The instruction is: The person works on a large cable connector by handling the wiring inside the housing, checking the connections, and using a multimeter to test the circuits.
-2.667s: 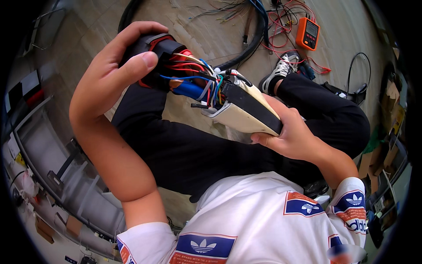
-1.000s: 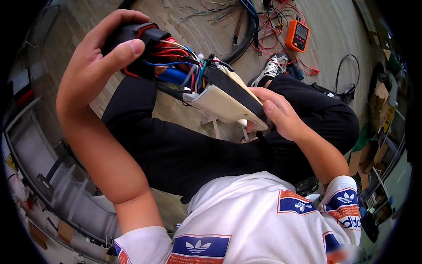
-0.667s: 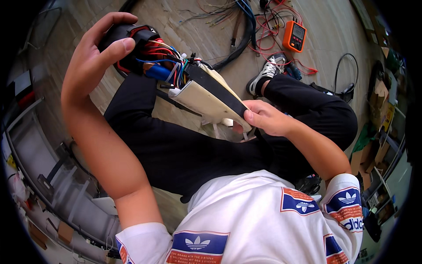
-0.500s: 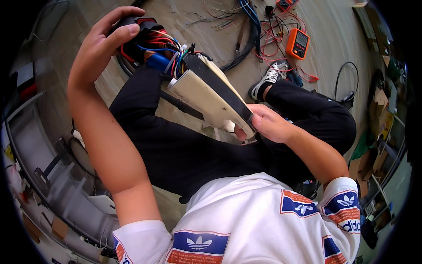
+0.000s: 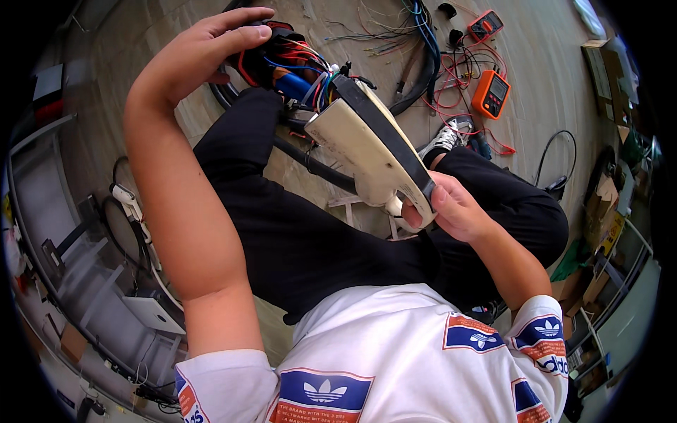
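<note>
My left hand (image 5: 204,53) grips a black housing (image 5: 285,35) with red trim at the upper middle. Out of it spill bundled red, white, blue, green and black wires (image 5: 321,79) beside a blue cylinder (image 5: 293,86). They run into an opened cream handle piece (image 5: 356,144) with a long black strip along it, angled down to the right. My right hand (image 5: 455,208) holds the handle's lower end, thumb on the black strip and fingers through its loop. A thick black cable (image 5: 314,166) passes underneath, over my crossed legs (image 5: 240,176).
On the tiled floor ahead lie two orange-red meters (image 5: 491,94) with red and black leads, cables with frayed ends (image 5: 381,32) and a black cord loop (image 5: 575,155). A metal-framed rack (image 5: 39,183) with coiled cords stands at left; cardboard and clutter (image 5: 606,211) line the right.
My left hand and the housing have shifted up and to the right; the handle hangs more steeply, its lower end lower. My right hand's fingers now reach further into the loop.
</note>
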Available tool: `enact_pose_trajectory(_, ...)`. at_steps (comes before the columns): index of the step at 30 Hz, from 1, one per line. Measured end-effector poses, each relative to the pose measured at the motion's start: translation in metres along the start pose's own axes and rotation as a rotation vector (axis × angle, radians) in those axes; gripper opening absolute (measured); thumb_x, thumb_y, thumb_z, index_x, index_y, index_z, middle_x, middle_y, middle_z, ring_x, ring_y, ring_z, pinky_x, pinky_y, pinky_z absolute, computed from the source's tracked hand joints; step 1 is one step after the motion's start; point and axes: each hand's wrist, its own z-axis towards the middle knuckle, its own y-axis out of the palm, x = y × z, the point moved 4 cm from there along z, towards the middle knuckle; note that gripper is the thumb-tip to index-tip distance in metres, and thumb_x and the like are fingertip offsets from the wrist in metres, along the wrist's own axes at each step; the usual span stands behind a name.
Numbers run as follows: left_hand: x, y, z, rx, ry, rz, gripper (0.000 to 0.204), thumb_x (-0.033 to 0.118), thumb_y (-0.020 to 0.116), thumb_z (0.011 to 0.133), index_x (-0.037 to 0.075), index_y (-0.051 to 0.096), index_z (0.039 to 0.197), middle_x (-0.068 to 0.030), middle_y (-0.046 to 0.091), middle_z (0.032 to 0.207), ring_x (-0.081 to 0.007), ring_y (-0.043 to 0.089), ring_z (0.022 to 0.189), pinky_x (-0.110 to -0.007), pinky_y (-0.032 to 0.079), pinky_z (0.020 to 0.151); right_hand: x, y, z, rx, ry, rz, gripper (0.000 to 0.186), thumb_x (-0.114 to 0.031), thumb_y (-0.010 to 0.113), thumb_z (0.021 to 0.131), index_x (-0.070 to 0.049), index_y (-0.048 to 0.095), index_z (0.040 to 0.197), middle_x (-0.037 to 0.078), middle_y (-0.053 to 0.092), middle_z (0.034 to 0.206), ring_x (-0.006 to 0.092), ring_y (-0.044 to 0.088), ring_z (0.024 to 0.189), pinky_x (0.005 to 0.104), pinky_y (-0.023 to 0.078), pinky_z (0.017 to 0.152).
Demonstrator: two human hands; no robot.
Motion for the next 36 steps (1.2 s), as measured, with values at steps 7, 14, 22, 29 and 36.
enact_pose_trajectory(7,-0.0042,-0.0018,0.0011,-0.032,0.01,0.018,0.06,0.05,0.065,0.093,0.022,0.057,0.145,-0.0063,0.066,0.128,-0.0198,0.062,0.117,-0.04,0.049,0.097,-0.0007,-0.0003,-0.0001,-0.006,-0.001,0.03,0.062,-0.059,0.054,0.101,-0.001,0.061,0.121,0.002,0.061,0.089,0.0091,0.055,0.081,0.0255,0.042,0.078)
enact_pose_trajectory(14,-0.0038,0.002,0.0064,-0.049,0.016,0.023,0.058,0.046,0.065,0.095,0.019,0.057,0.145,-0.0068,0.066,0.127,-0.0182,0.064,0.114,-0.038,0.052,0.096,-0.001,-0.0026,-0.0019,-0.012,0.006,0.006,0.06,-0.057,0.054,0.102,-0.001,0.061,0.121,0.002,0.061,0.092,0.0091,0.055,0.082,0.0255,0.042,0.078)
enact_pose_trajectory(22,-0.0021,0.0003,0.0022,-0.052,0.017,0.006,0.057,0.044,0.065,0.095,0.017,0.057,0.145,-0.0065,0.067,0.126,-0.0165,0.065,0.113,-0.036,0.053,0.096,0.0026,-0.0017,-0.0026,-0.012,0.016,0.017,0.059,-0.057,0.054,0.102,-0.002,0.061,0.121,0.002,0.061,0.091,0.0094,0.055,0.082,0.026,0.042,0.078)
enact_pose_trajectory(29,-0.0023,0.0041,0.0071,-0.06,0.036,-0.009,0.057,0.043,0.066,0.095,0.016,0.056,0.145,-0.0063,0.067,0.125,-0.0162,0.065,0.112,-0.035,0.053,0.096,0.0017,-0.0004,-0.0038,0.0,0.017,0.009,0.059,-0.058,0.054,0.102,-0.002,0.062,0.117,0.002,0.06,0.089,0.0097,0.055,0.083,0.0262,0.042,0.077)
enact_pose_trajectory(36,-0.0012,0.0062,0.0064,-0.072,0.038,-0.039,0.056,0.041,0.066,0.096,0.016,0.056,0.145,-0.0056,0.067,0.125,-0.0153,0.066,0.111,-0.034,0.052,0.097,0.0033,-0.002,-0.0043,-0.021,0.019,-0.017,0.059,-0.058,0.053,0.102,-0.002,0.061,0.12,0.002,0.061,0.089,0.0095,0.055,0.083,0.0261,0.042,0.078)
